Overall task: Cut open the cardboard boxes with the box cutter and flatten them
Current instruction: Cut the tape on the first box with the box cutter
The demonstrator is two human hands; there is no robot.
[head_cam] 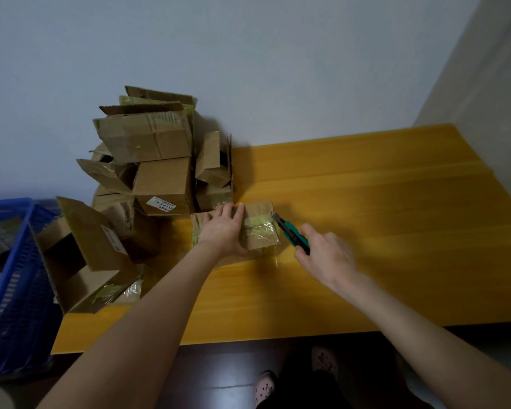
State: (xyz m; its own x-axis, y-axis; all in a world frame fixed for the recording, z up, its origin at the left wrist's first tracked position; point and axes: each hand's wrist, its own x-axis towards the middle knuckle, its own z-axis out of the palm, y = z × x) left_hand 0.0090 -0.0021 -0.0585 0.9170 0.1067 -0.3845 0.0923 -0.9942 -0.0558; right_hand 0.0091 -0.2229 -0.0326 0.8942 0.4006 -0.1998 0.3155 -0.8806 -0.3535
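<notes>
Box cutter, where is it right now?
In the head view the green box cutter is gripped in the right hand just right of centre, its blade at the right end of the small taped box under the left hand.

yellow table (381, 231) | blue crate (15, 290) at its left | pale wall (248, 54)

Your left hand (223, 231), right hand (326, 256) and both forearms (148, 305) are bare; on your feet, pale pink clogs (265, 386) dotted with dark spots, below dark trousers (304, 388)
</notes>
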